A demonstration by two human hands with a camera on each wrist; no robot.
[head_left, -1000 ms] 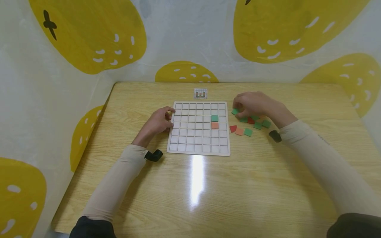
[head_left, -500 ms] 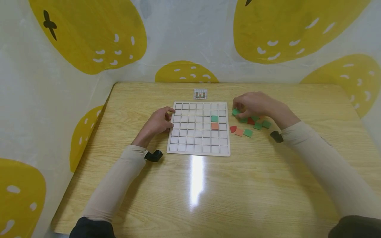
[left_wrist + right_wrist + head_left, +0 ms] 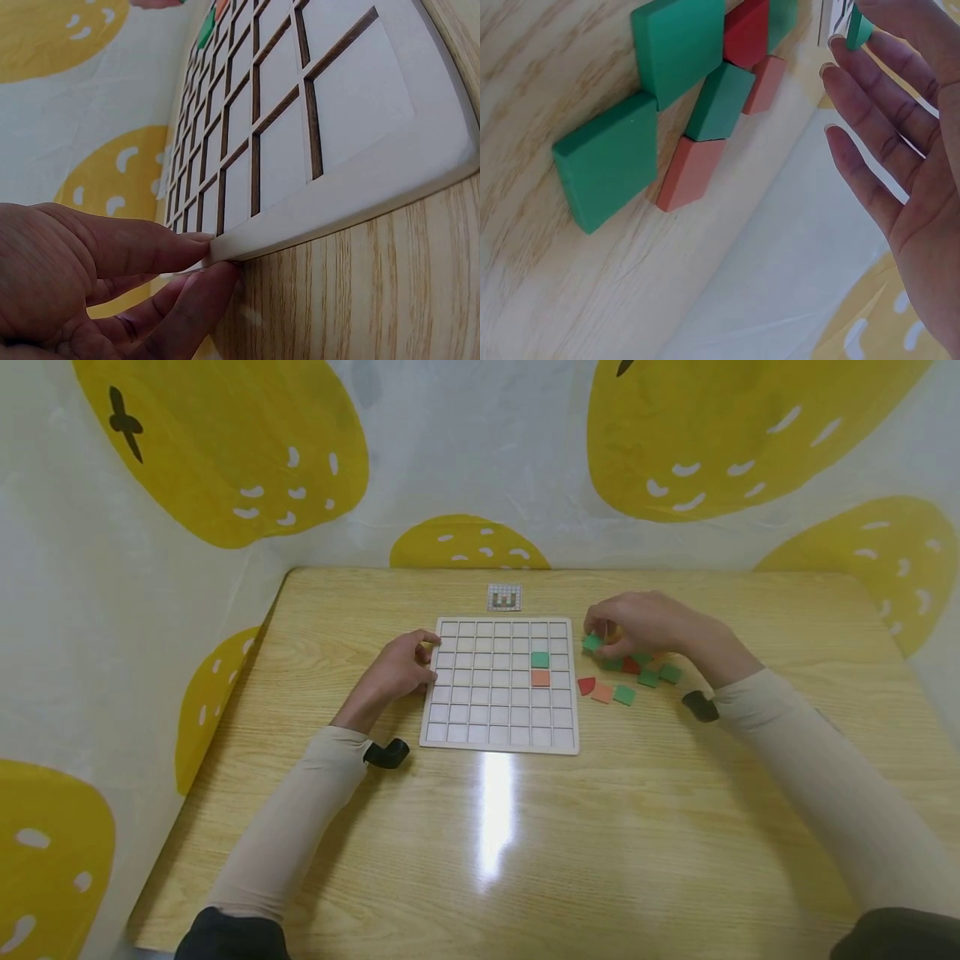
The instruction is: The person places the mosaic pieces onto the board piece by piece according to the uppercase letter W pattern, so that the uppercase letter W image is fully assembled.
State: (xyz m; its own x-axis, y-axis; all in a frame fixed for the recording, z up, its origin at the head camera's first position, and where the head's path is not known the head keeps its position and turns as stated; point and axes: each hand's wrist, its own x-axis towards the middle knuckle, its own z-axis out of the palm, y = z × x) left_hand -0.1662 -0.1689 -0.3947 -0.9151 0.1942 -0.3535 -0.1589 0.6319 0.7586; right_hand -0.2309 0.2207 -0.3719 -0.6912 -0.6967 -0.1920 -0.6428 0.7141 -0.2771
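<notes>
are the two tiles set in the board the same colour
No, in the head view the board holds a green tile and, directly below it, an orange tile.

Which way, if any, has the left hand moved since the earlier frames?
No: in the head view, the left hand shows no clear shift against the table; it touches the board's left edge.

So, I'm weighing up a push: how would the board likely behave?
Once the left hand lets go, the board would probably slide, not tip: it lies broad and flat on a glossy table. Its straight edges suggest it's stiff. Its green tile and orange tile would likely ride along, as both look set into it.
</notes>
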